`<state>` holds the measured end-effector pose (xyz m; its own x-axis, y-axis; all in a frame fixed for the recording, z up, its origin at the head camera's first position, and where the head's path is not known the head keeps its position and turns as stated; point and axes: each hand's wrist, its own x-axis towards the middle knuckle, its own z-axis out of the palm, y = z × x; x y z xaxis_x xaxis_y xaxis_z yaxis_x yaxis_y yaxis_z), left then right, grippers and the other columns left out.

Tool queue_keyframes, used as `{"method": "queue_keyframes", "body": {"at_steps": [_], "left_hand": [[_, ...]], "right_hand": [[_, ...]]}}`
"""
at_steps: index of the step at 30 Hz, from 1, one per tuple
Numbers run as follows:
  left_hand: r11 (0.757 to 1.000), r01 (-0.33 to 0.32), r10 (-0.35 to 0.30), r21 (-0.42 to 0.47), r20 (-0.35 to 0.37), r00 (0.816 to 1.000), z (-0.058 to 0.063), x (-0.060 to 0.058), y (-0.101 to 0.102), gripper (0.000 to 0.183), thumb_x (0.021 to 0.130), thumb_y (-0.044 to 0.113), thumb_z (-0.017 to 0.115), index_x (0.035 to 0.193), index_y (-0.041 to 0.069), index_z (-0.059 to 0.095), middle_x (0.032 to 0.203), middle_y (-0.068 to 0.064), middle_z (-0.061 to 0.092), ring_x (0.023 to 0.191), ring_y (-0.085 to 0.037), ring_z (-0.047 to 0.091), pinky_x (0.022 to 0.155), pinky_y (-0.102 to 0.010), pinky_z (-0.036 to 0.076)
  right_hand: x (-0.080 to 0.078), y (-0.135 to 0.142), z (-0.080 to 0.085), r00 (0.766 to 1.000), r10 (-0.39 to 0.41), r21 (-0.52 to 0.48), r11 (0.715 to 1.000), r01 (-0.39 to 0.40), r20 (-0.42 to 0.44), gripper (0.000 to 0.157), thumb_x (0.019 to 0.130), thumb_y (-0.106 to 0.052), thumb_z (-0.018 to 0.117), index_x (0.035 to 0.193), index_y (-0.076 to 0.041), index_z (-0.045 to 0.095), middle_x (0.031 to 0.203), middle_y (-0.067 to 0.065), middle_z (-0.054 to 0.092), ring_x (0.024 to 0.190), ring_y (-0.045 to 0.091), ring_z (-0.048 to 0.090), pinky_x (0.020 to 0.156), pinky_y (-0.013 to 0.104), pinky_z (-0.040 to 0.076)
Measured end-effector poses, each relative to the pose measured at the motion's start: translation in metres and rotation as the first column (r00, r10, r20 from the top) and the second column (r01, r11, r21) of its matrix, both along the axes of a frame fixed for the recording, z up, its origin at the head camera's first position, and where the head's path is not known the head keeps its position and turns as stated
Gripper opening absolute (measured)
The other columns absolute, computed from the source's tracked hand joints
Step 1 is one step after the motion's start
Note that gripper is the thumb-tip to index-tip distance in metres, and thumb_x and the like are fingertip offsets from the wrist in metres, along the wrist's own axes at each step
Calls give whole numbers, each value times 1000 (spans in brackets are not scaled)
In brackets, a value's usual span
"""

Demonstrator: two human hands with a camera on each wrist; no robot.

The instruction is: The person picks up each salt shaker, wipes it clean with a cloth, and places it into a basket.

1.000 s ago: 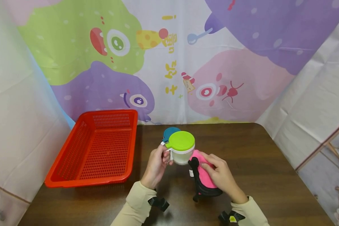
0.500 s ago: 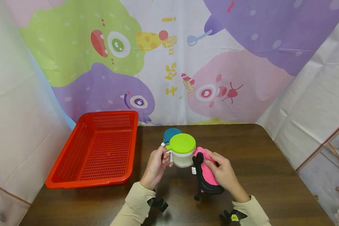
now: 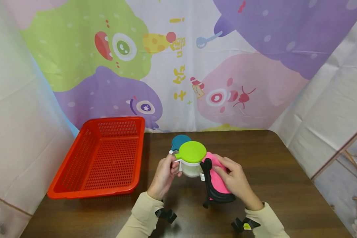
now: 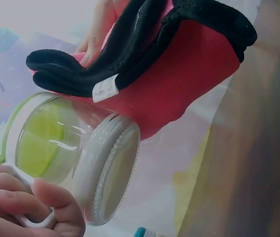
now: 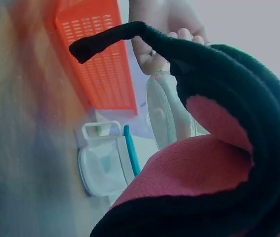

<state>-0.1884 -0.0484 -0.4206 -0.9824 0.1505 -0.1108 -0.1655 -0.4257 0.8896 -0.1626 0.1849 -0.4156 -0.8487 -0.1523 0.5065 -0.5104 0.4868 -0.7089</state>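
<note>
My left hand [image 3: 163,173] grips the handle of a clear seasoning jar [image 3: 191,169] with a green lid, fingers curled through the handle. In the left wrist view the jar [image 4: 65,143] is tilted, its base clear of the table. A folded pink cloth with thick black trim [image 3: 219,181] is pinched between thumb and fingers of my right hand [image 3: 233,177]. The cloth overlaps the jar's right side, and its white tag [image 4: 105,89] hangs by the jar wall. Behind stands a second clear jar [image 5: 105,168] with a blue lid, partly hidden in the head view.
A red slotted plastic basket [image 3: 92,193] stands on the left of the brown wooden table [image 3: 273,165]. A cartoon-printed curtain [image 3: 178,112] hangs along the table's back edge, with pale sheets at both sides.
The green-lidded jar has dropped slightly in the head view. My right hand shifted the cloth right, then back left and up a little, against the jar's side. Both grips stay the same.
</note>
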Motion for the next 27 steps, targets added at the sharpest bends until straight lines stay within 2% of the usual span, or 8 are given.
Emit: {"method": "queue_keyframes", "body": {"at_steps": [11,19,23,27], "left_hand": [[996,29,-29,-80,-4,1000,-2,-1,-3,33,89,12,38,56,11,39,50,3,34,49,-13,33,55,-25,41],[987,110,-113,-114,-14,994,-2,-1,-7,32,90,11,36,58,11,38,51,4,34,50,-13,33,56,-25,42],[980,155,-158,-125,-16,987,-3,-2,-11,33,90,11,35,58,12,38,52,4,35,51,-13,34,57,-25,42],[972,192,-196,-138,-20,980,-4,-1,-13,33,90,12,34,57,13,37,52,5,35,51,-13,34,58,-26,43]], "right_hand": [[-1,2,-3,999,-7,24,1000,6,32,37,85,-5,70,122,-5,67,82,3,64,69,5,46,56,21,39],[-2,7,-6,999,1,45,999,-2,33,38,85,-3,69,122,-3,66,91,8,70,75,4,49,62,21,42],[-1,9,-5,997,17,31,999,-19,75,39,85,-3,68,124,-3,65,99,13,71,79,6,51,64,22,44],[0,12,-4,990,48,7,999,-49,132,41,86,-4,67,127,-2,62,109,16,71,89,1,56,72,21,48]]}}
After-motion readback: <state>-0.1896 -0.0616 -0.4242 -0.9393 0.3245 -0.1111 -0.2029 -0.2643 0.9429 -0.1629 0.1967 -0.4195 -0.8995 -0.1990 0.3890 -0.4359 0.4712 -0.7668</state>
